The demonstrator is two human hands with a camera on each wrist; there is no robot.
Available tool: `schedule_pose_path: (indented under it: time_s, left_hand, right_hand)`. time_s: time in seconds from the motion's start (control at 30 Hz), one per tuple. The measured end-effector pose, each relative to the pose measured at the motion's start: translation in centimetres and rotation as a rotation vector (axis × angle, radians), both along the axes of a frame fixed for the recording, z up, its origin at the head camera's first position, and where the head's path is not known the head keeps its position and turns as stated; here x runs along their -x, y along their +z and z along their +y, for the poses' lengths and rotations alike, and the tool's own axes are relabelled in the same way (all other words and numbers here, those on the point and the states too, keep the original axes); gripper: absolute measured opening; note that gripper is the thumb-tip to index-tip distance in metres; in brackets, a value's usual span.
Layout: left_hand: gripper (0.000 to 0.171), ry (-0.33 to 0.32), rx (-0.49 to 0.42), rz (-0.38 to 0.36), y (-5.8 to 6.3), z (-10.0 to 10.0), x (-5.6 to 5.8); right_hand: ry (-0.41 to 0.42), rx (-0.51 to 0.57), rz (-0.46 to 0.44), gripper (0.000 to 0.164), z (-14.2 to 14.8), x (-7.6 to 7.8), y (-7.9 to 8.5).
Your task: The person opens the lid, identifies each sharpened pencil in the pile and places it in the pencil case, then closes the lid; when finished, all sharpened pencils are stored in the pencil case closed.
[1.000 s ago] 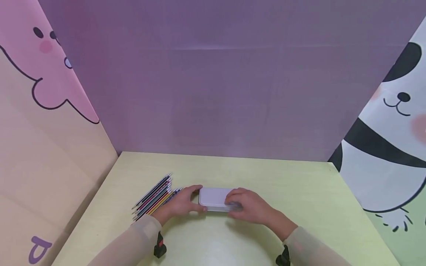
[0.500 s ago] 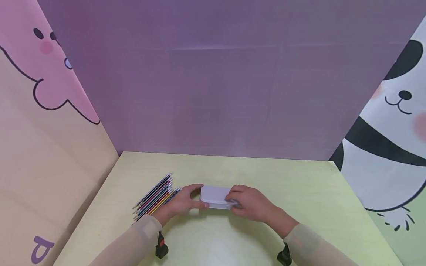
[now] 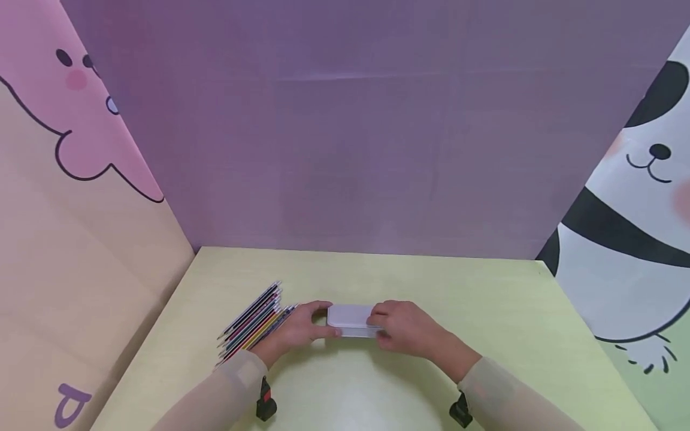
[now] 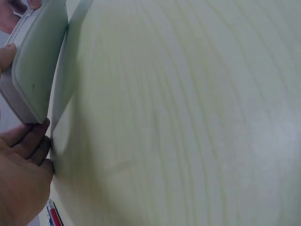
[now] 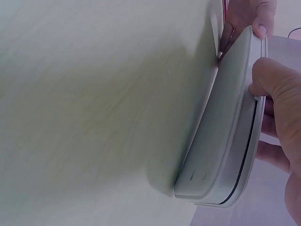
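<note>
A pale lilac pencil case (image 3: 350,314), flat with rounded corners, is between both hands in the head view. My left hand (image 3: 296,329) grips its left end, thumb on the near side and fingers at the end and back. On the right part, my right hand (image 3: 406,329) pinches the near edge; in the right wrist view the thumb (image 5: 270,80) presses at the seam of lid and base. A dark line runs along that seam at the right end. Both wrist views show the underside (image 4: 40,56) tilted above the table. Several pencils (image 3: 256,323) lie left of my left hand.
The pale wooden table (image 3: 458,293) meets a purple wall (image 3: 345,149) at the back. Side panels with a pink cartoon figure (image 3: 81,108) and a panda (image 3: 641,197) flank it. Black wrist straps with small cameras (image 3: 266,404) hang below the sleeves.
The right fingertips have shifted slightly along the case's near edge, and its near side shows a little more. The left hand keeps its hold; the pencils have not moved.
</note>
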State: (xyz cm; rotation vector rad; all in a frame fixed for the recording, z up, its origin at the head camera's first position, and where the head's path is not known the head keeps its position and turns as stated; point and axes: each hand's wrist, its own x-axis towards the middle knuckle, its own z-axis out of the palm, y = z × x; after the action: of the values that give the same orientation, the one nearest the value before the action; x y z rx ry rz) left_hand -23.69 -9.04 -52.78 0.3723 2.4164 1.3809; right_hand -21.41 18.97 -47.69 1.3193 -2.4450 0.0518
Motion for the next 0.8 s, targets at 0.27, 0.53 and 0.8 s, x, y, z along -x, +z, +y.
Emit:
schedule_pose_path:
  time_s: [0.27, 0.53, 0.8]
  left_hand:
    - [0.084, -0.022, -0.013, -0.008, -0.9, -0.4, 0.0]
    - [0.091, -0.056, -0.050, 0.011, -0.7, -0.8, 0.2]
    - [0.094, -0.053, -0.052, 0.048, -0.7, -0.9, 0.3]
  right_hand:
    - [0.046, 0.103, -0.015, 0.025, 0.7, 0.1, -0.7]
    - [0.046, 0.201, -0.014, 0.017, 1.5, 0.9, -0.2]
    - [-0.022, 0.180, -0.094, 0.007, 3.7, 1.5, 1.3]
